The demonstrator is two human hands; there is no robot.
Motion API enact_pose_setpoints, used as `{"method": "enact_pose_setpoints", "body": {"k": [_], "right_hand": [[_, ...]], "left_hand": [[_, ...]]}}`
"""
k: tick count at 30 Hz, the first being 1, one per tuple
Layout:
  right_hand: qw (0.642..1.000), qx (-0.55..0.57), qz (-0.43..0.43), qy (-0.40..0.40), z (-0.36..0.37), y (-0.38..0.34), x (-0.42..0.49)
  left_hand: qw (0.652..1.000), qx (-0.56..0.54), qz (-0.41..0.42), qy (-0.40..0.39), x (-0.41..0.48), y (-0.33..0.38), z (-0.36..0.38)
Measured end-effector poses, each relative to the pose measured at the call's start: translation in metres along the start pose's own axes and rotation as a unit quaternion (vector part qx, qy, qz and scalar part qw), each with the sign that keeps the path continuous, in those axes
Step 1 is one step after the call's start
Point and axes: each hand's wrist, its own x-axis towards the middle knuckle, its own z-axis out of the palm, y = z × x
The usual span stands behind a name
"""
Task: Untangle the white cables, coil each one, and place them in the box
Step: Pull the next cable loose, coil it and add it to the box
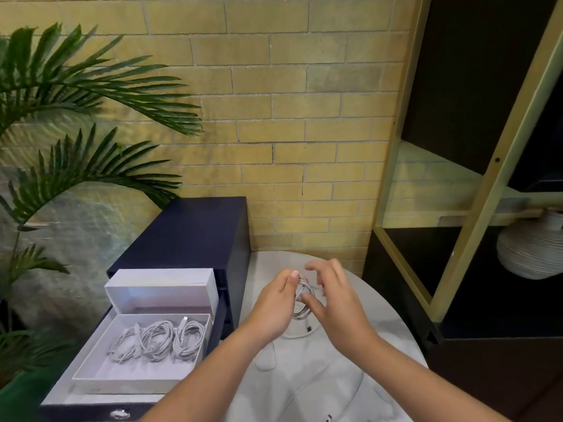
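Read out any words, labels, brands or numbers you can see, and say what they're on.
None can be read.
White box, lid, dark cabinet, cables: no print visible.
Small dark mark at the table's near edge: too small to read.

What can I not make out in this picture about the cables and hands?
All in the head view:
Most of the held cable, covered by the left hand and right hand.
Whether the right hand grips it: fingers blurred.
Loose cable: partly under the forearms.
Plug types in the box: too small.
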Motion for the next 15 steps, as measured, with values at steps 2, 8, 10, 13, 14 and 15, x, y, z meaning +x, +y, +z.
{"method": "enact_pose_setpoints", "body": {"k": [2,8,10,13,14,15], "right_hand": [[0.998,-0.037,-0.041,-0.007,0.0007,-0.0032,-0.0023],[0.999,-0.042,-0.031,-0.009,0.0016,-0.0032,-0.0027],[1.0,0.001,0.0,-0.018,0.0039,-0.006,-0.0048],[0.989,0.105,0.099,-0.027,0.0068,-0.0103,-0.0036],[0.981,0.144,0.129,-0.025,0.0064,-0.0092,-0.0021],[0.97,0.187,0.154,-0.025,0.0055,-0.0083,-0.0006]], "left_hand": [[0.999,-0.028,-0.018,0.024,0.0027,-0.001,0.0052],[0.993,-0.036,-0.036,0.105,0.0077,-0.0012,0.0078],[0.991,-0.062,-0.038,0.111,0.0089,-0.0015,0.0065],[0.993,-0.063,-0.022,0.1,0.0062,0.0,0.0062],[0.994,-0.048,-0.011,0.095,0.0048,-0.0001,0.006],[0.995,-0.028,0.003,0.093,0.0033,-0.0008,0.0051]]}}
